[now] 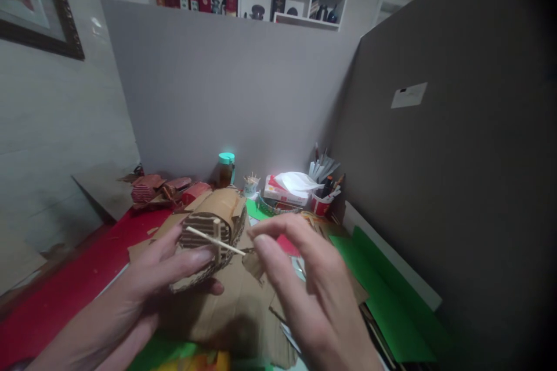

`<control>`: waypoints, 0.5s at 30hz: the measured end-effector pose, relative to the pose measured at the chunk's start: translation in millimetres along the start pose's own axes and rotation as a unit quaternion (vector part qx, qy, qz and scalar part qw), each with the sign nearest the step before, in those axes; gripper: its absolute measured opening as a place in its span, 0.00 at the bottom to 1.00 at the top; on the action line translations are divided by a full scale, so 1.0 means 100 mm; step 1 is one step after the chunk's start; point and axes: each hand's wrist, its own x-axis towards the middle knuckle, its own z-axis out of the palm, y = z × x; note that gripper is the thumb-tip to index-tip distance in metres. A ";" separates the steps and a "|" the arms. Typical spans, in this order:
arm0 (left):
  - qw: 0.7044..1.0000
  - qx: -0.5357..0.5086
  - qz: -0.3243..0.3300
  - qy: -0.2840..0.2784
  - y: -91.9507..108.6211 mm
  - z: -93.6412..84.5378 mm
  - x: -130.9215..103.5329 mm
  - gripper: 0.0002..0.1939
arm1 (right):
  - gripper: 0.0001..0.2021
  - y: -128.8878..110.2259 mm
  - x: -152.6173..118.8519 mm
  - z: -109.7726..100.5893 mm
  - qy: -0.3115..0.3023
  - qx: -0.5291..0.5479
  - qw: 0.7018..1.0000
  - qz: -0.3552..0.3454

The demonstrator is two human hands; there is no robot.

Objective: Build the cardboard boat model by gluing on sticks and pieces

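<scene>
My left hand (pixel 174 269) is wrapped round a cardboard model (pixel 217 206). The model has a rolled, curved top and layered corrugated ends. Across its near face runs a thin wooden stick (pixel 230 248), slanting down to the right. It crosses a short upright wooden piece (pixel 217 232), and my left thumb presses by the crossing. Close to the stick's right end is my right hand (pixel 317 284), thumb and forefinger tips drawn together. Whatever lies between those tips, if anything, is too small to make out. A torn cardboard scrap (pixel 253 265) shows just below them.
Flat cardboard (pixel 209 319) covers the middle of the red table (pixel 65 290). Behind stand a teal-lidded bottle (pixel 226 168), a toothpick cup (pixel 251 186), a tissue box (pixel 285 190) and a red pen cup (pixel 321 204). Green sheets (pixel 387 295) lie right, beside a grey partition (pixel 435 156).
</scene>
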 end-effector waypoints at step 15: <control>0.991 -0.119 -0.007 0.053 0.06 -0.03 -0.02 0.09 | 0.07 0.07 -0.11 -0.37 -0.102 -0.035 0.991 -0.082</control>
